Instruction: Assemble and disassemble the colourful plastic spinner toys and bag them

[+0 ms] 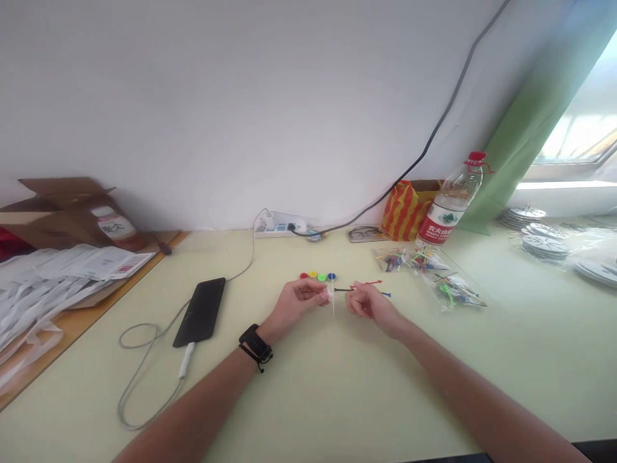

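Note:
Near the middle of the table my left hand [299, 301] pinches a small pale piece at the hub of a thin white disc [333, 305], which stands upright, edge-on to the camera. To its right, my right hand [370, 302] is closed, and a thin black stick [342, 290] points from its fingers toward the disc. Red, blue and green arrow-like pieces show around the right hand, partly hidden by it. Behind the hands sit small round caps: red [303, 276], yellow [313, 274], green [322, 277] and blue [331, 276].
A black phone [199, 312] with a cable lies at left, beside stacked white packets [81, 270]. Behind are a power strip [279, 226], a striped bag [405, 210] and a bottle [446, 206]. Plastic bags of parts [453, 290] and stacked discs [544, 244] lie right.

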The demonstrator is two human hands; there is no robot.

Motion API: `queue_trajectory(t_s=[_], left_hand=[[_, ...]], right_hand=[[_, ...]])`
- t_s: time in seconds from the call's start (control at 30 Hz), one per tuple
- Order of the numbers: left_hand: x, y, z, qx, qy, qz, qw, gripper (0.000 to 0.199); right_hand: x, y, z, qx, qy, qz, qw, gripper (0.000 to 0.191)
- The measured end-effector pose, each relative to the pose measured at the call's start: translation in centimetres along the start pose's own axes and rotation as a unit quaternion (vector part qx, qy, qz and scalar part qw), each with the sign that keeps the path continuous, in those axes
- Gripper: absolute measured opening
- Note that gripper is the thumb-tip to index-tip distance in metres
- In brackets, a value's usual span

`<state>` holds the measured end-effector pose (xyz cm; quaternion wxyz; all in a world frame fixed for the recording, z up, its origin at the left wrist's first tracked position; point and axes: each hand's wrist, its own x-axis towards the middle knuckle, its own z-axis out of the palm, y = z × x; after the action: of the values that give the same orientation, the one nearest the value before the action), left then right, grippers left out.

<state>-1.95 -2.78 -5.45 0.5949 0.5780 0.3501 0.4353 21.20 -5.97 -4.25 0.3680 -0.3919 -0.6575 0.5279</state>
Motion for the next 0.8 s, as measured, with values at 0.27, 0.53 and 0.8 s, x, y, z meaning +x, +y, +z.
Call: queue_trajectory(t_s=[0.27, 0.53, 0.8], left_hand=[[0.1, 0.5, -0.3, -0.052, 0.015, -0.015, 0.998, 0.031], [0.5, 0.7, -1.3, -0.160, 0.038, -0.057, 0.985, 0.032], [0.7, 0.6, -1.7, -0.207, 0.031, -0.053, 0.976, 0.028]], right_hand=[[0.5, 0.5, -0.5, 0.001, 0.125, 0.003, 0.992, 0.068], [1.1, 1.5, -1.8, -0.110, 0.227, -0.023, 0.967, 0.048], [0.7, 2.1, -2.3, -0.404, 0.183, 0.015, 0.896, 0.012]])
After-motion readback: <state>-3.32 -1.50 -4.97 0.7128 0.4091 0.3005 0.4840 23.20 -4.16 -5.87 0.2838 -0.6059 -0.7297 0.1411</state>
